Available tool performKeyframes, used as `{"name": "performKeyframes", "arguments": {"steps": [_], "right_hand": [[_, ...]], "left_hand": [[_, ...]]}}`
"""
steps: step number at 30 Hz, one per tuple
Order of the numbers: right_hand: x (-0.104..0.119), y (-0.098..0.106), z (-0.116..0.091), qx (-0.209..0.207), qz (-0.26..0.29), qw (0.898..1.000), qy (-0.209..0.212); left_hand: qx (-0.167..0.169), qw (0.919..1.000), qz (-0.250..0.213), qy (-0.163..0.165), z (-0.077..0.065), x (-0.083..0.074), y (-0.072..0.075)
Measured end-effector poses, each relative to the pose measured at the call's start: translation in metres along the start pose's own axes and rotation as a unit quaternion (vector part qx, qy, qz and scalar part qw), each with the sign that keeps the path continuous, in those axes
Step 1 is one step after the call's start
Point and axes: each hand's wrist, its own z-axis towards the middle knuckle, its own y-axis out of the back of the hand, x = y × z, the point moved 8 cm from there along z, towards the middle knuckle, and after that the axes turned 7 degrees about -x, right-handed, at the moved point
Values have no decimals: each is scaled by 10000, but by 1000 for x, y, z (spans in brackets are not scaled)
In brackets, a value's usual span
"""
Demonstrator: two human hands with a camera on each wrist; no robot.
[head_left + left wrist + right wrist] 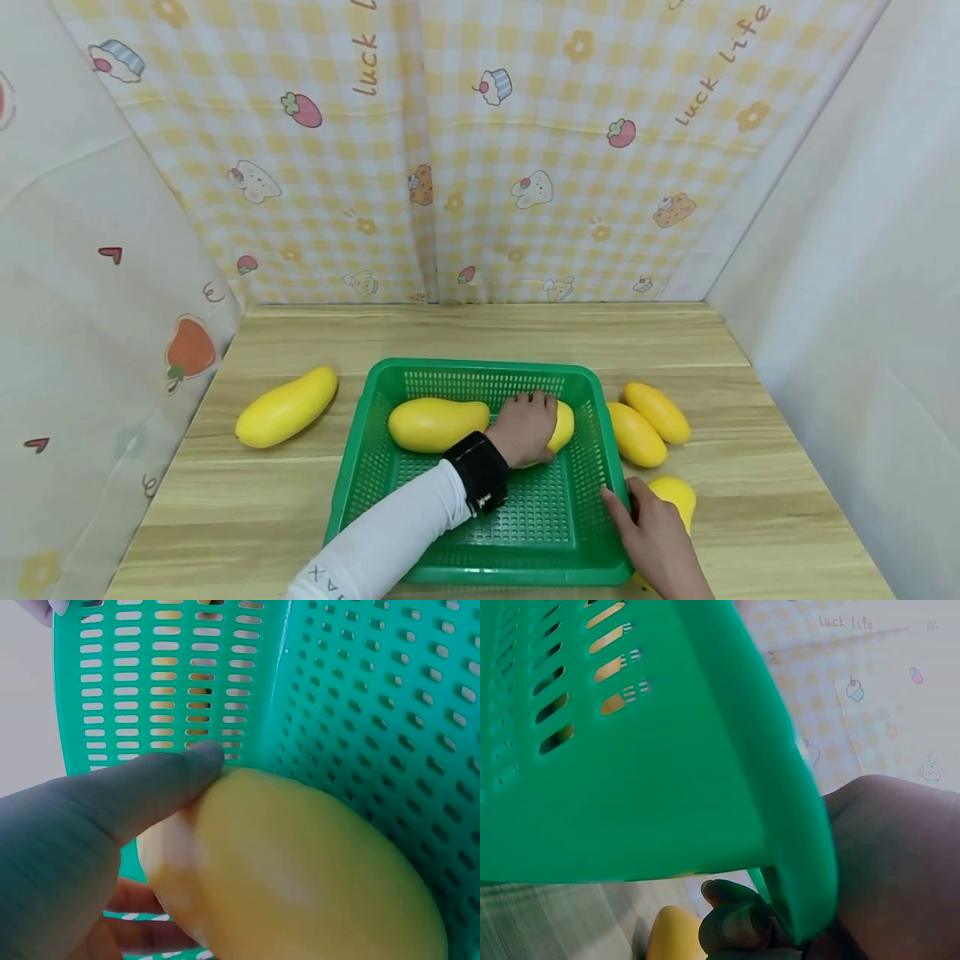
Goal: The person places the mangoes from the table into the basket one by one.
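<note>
A green plastic basket (pixel 517 575) with slotted walls stands on the wooden table. Inside it, toward the back right corner, my left hand (pixel 525 429) holds a yellow mango (pixel 564 427). The left wrist view shows the thumb (pixel 176 776) over one end of this mango, with other fingers on its far side. A second mango (pixel 431 425) lies in the basket, left of that hand. At the basket's right front, my right hand (pixel 660 537) grips the rim, its curled fingertips (pixel 739 926) showing beneath the rim in the right wrist view.
One large mango (pixel 287 408) lies on the table left of the basket. Two smaller mangoes, one (pixel 637 435) against the basket and one (pixel 657 412) behind it, lie on the right. Another mango (pixel 678 497) is partly hidden by my right hand. A patterned curtain (pixel 487 167) hangs behind the table.
</note>
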Motion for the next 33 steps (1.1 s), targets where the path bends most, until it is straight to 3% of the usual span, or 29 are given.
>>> {"name": "performKeyframes", "arguments": {"steps": [6, 12, 16, 20, 25, 30, 33], "right_hand": [[4, -2, 1, 15, 78, 10000, 28], [6, -3, 0, 25, 61, 10000, 63], [5, -5, -1, 91, 80, 9999, 27], [6, -7, -2, 118, 105, 9999, -14], [9, -7, -1, 95, 105, 9999, 54], [6, -1, -2, 13, 77, 9999, 90], [5, 1, -3, -19, 77, 9999, 68]], "left_hand": [[-15, 10000, -81, -7, 0, 7, 0], [-215, 9996, 184, -85, -3, 8, 5], [-309, 9989, 312, -174, -9, 7, 22], [-467, 9976, 432, -260, -21, 13, 49], [-725, 9967, 338, -155, -38, 39, 83], [-857, 9952, -227, 408, -50, 82, 103], [-1000, 9897, -672, 773, -61, 109, 110]]}}
